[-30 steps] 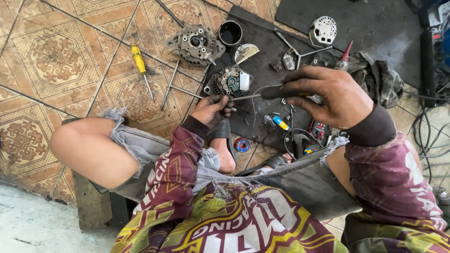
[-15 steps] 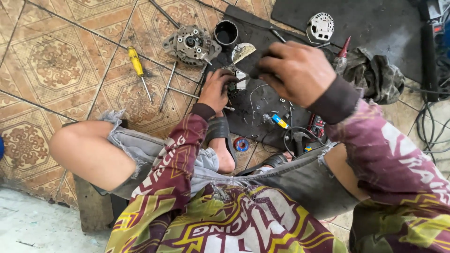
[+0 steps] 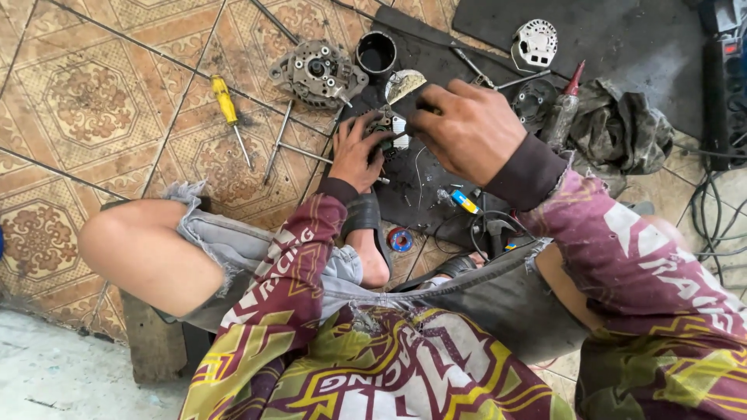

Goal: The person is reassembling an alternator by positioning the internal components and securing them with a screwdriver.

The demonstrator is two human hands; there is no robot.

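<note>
Bare tile floor (image 3: 93,101) is lying open leftward; the alternator housing (image 3: 317,71), black cup (image 3: 376,53) (just beyond) and rag (image 3: 626,128) are crowding the hands.

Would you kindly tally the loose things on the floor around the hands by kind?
Yellow-handled screwdriver: 1
Metal alternator housings: 1
Black cylinders: 1
White vented covers: 1
Rags: 1
Long bolts: 2
Total: 7

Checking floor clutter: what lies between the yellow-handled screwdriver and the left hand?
In the head view, two thin metal rods lie on the tiled floor between the yellow-handled screwdriver and the left hand.
</note>
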